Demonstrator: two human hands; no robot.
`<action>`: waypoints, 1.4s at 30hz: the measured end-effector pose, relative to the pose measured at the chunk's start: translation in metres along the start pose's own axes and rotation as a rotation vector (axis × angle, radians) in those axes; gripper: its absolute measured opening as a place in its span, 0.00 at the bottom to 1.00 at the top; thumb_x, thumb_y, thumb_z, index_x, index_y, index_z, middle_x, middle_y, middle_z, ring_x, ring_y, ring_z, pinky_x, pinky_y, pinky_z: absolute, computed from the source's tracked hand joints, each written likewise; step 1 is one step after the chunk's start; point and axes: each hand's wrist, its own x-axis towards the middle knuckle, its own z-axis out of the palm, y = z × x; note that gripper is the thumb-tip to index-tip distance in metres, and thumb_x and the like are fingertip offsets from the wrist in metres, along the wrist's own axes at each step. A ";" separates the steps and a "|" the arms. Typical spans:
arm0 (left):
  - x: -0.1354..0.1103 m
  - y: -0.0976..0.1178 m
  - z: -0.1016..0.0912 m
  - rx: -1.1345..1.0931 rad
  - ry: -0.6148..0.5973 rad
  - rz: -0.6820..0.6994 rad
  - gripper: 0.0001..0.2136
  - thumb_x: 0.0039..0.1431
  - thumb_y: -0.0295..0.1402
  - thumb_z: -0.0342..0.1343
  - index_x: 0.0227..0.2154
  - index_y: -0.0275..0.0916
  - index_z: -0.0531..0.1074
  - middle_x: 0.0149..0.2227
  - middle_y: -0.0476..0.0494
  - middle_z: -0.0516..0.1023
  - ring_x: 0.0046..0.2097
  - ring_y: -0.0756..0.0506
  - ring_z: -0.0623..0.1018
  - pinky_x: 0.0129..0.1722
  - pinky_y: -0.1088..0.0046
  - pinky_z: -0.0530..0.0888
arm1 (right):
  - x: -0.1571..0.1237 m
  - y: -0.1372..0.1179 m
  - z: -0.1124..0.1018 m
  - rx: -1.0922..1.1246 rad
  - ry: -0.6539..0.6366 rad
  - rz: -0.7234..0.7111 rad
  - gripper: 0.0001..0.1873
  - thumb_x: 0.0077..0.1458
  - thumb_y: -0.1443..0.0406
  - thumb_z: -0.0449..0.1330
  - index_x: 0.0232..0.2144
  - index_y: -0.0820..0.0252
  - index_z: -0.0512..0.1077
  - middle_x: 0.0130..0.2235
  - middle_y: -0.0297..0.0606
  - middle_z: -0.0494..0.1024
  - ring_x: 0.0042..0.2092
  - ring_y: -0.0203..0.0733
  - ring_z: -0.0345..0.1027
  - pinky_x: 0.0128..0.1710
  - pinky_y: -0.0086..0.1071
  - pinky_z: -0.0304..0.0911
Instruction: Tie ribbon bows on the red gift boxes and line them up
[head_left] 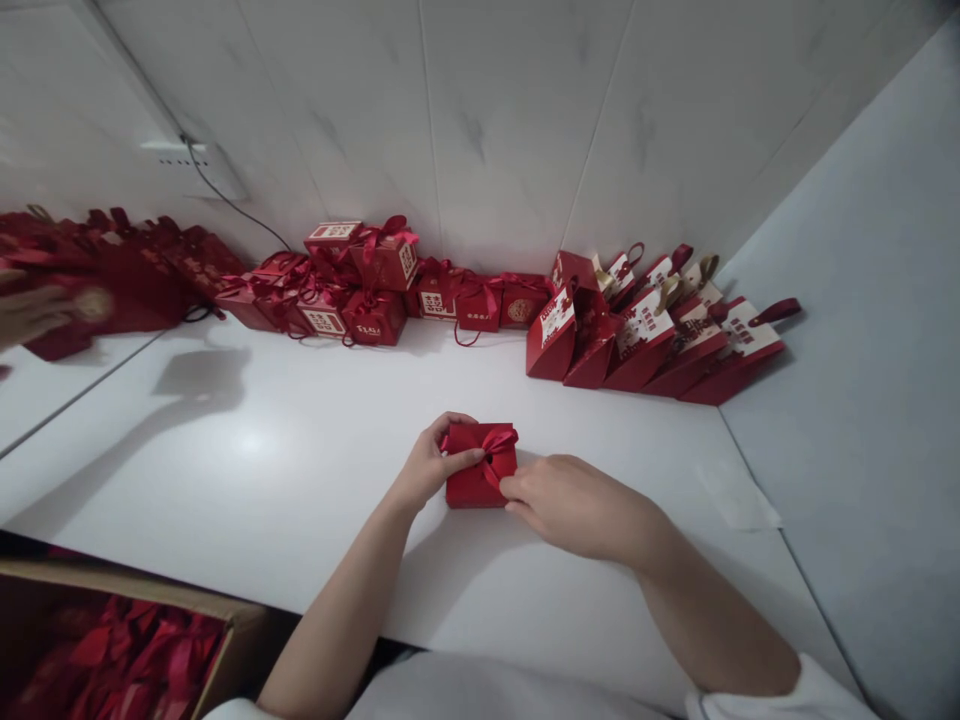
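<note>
A small red gift box [472,488] sits on the white table in front of me, with a red ribbon bow [496,445] on its top. My left hand [439,455] is wrapped round the box's left side, the thumb pressing on the top beside the knot. At the right edge, my right hand [551,500] is closed, its fingertips pinched at the lower tail of the ribbon. Part of that tail is hidden by my fingers.
Ribboned red boxes [375,315] are stacked along the wall, with slanted red boxes [645,335] at the right. Dark red bags [135,270] stand left, near another person's hand [30,310]. A cardboard carton [244,640] of red ribboned items is at lower left. A cable [232,205] hangs from the wall.
</note>
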 end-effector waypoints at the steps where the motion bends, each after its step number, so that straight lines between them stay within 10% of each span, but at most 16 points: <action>1: 0.000 0.001 -0.002 -0.024 -0.021 -0.020 0.19 0.50 0.38 0.66 0.43 0.41 0.68 0.37 0.47 0.74 0.35 0.48 0.74 0.36 0.73 0.69 | -0.002 0.000 -0.003 0.012 -0.007 -0.018 0.11 0.61 0.67 0.52 0.31 0.59 0.73 0.32 0.41 0.79 0.33 0.47 0.73 0.31 0.35 0.57; 9: -0.007 0.014 -0.050 0.183 0.039 0.067 0.14 0.61 0.45 0.53 0.42 0.40 0.70 0.42 0.44 0.74 0.47 0.44 0.72 0.50 0.66 0.67 | -0.014 0.006 -0.025 0.103 0.197 0.002 0.15 0.65 0.59 0.53 0.30 0.59 0.71 0.33 0.37 0.76 0.35 0.42 0.70 0.36 0.34 0.62; 20: -0.015 0.019 -0.073 0.390 -0.551 -0.063 0.12 0.57 0.40 0.60 0.31 0.35 0.76 0.27 0.45 0.76 0.29 0.50 0.70 0.33 0.73 0.66 | 0.011 -0.012 0.003 0.203 0.386 -0.259 0.24 0.63 0.66 0.55 0.60 0.55 0.57 0.60 0.43 0.66 0.57 0.48 0.66 0.53 0.41 0.68; 28: -0.015 0.007 -0.061 0.197 -0.524 0.143 0.13 0.51 0.41 0.64 0.22 0.36 0.75 0.19 0.49 0.67 0.25 0.50 0.66 0.28 0.70 0.64 | 0.038 -0.009 0.026 0.239 0.380 -0.265 0.19 0.61 0.70 0.54 0.54 0.57 0.65 0.50 0.44 0.73 0.50 0.46 0.71 0.47 0.41 0.69; 34: -0.001 0.002 -0.027 0.127 0.199 0.390 0.12 0.59 0.42 0.56 0.39 0.40 0.73 0.43 0.42 0.75 0.46 0.43 0.72 0.46 0.67 0.68 | 0.037 0.010 0.015 0.422 0.459 -0.313 0.11 0.63 0.71 0.53 0.41 0.57 0.74 0.46 0.38 0.77 0.48 0.40 0.71 0.51 0.35 0.65; 37: 0.003 0.004 -0.014 0.140 0.048 0.250 0.20 0.58 0.40 0.58 0.53 0.44 0.67 0.58 0.41 0.68 0.55 0.40 0.69 0.54 0.63 0.66 | 0.031 0.018 0.007 0.452 0.370 -0.338 0.10 0.63 0.69 0.55 0.40 0.56 0.76 0.48 0.36 0.77 0.49 0.40 0.71 0.52 0.34 0.64; 42: 0.004 0.004 -0.011 0.068 -0.084 0.095 0.20 0.58 0.39 0.58 0.53 0.43 0.66 0.47 0.42 0.74 0.46 0.43 0.74 0.48 0.65 0.70 | 0.022 0.022 -0.002 0.444 0.267 -0.323 0.10 0.60 0.71 0.57 0.38 0.56 0.77 0.48 0.37 0.74 0.46 0.38 0.71 0.49 0.32 0.64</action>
